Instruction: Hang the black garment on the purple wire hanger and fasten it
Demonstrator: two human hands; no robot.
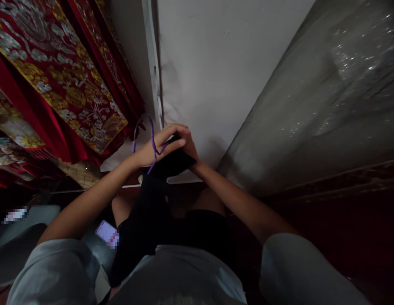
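Observation:
My left hand [161, 146] and my right hand [191, 147] meet at the middle of the head view, over my lap. Between them is a piece of black cloth [176, 163], with my left fingers closed over its upper edge. My right hand grips the same cloth from the right side; its fingers are partly hidden behind the left ones. A purple cord [152, 134] loops over the back of my left hand, and one end dangles to the left of it. More dark fabric [152, 199] hangs below the hands onto my legs.
A pale flat surface [222, 63] lies beyond my hands, with a metal-edged strip [154, 63] along its left. Red embroidered cloths [66, 72] hang at upper left. Clear plastic sheeting [343, 84] covers the right. A lit phone [106, 233] rests on a grey chair at lower left.

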